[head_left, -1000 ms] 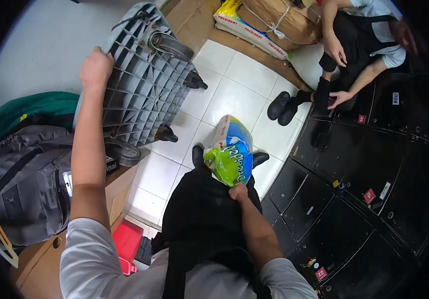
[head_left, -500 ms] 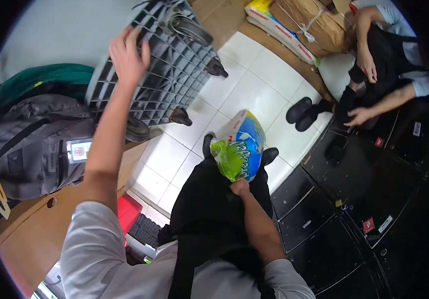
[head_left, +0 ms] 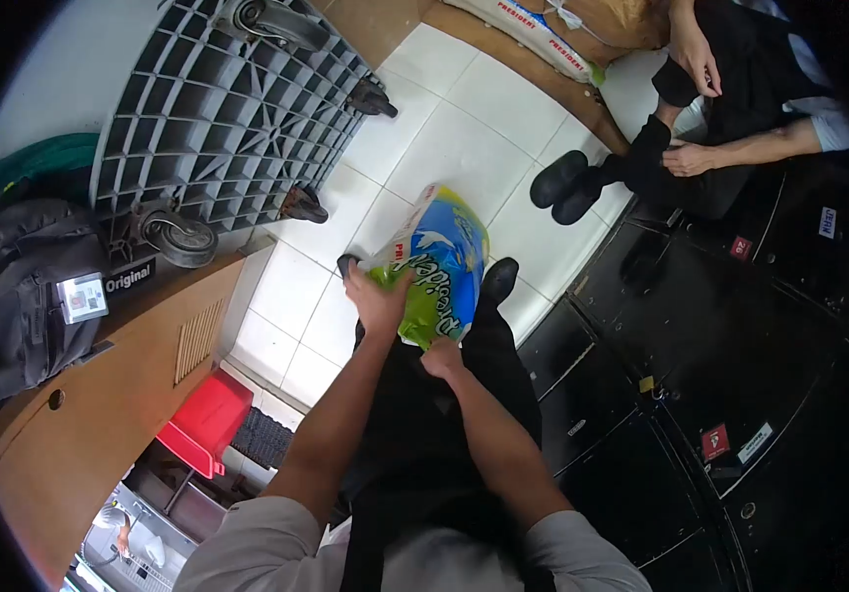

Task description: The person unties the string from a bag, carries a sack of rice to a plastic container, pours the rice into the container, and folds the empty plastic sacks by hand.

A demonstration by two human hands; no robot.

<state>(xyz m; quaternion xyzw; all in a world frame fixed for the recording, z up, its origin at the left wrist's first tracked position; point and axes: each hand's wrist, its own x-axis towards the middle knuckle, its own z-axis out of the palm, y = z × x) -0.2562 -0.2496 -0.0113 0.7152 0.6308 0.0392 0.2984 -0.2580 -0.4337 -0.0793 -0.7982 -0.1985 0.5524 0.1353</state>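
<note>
A plastic bag printed "President" point(head_left: 444, 252), green, blue, yellow and white, stands in front of my legs between my shoes. My right hand point(head_left: 441, 357) is closed on its gathered near end. At the bag's left edge is my left hand point(head_left: 377, 299), thumb and fingers apart, with the thumb over the green part; whether the fingertips press on the bag I cannot tell.
A grey plastic platform with casters point(head_left: 237, 118) leans upright at the left. Below it are a dark backpack point(head_left: 30, 296), a wooden cabinet point(head_left: 109, 414) and a red bin point(head_left: 207, 419). Black lockers point(head_left: 641, 395) line the right. A seated person point(head_left: 730, 109) is near stacked "President" sacks point(head_left: 533, 35).
My left hand has come down from the grey platform to the bag's left side. My right hand keeps its hold. The seated person's lower hand has moved to their ankle. The view has shifted.
</note>
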